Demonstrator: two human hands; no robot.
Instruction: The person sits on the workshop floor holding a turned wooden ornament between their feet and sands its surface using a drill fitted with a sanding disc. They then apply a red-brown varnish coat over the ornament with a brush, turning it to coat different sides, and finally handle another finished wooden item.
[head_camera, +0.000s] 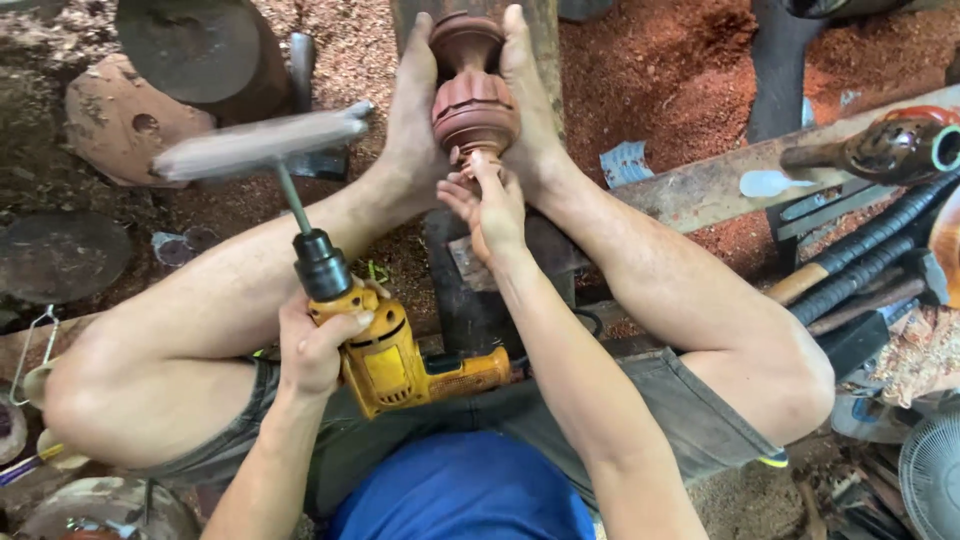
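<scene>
Landmark: the turned reddish wooden piece (472, 95), an urn-like shape with a ribbed middle, clamped upright between the person's two bare feet (420, 120) at the top centre of the view.

Right hand (490, 205): just below the wooden piece, fingertips closed on its narrow lower stem, pinching it. Forearm runs down and right from there.

Left hand (315, 345): well below and left of the wooden piece, wrapped tight around the yellow electric drill (395, 360), fingers curled over the body near the black chuck (320, 265). The drill points up and left, away from the wooden piece. A thin shaft rises from the chuck to a grey flat attachment (255, 145), blurred, so its exact form cannot be told; it sits left of the wooden piece, not touching it.

Person sits with knees spread, grey shorts and a blue shirt.

Right of the wooden piece: a wooden plank (700, 185), another turned wooden piece (895, 145) with a hollow end, and several dark-wrapped tool handles (860, 260). Left of it: round dark discs (190, 45) and a reddish slab with holes (120, 120). Red sawdust (670, 70) covers the ground around.
</scene>
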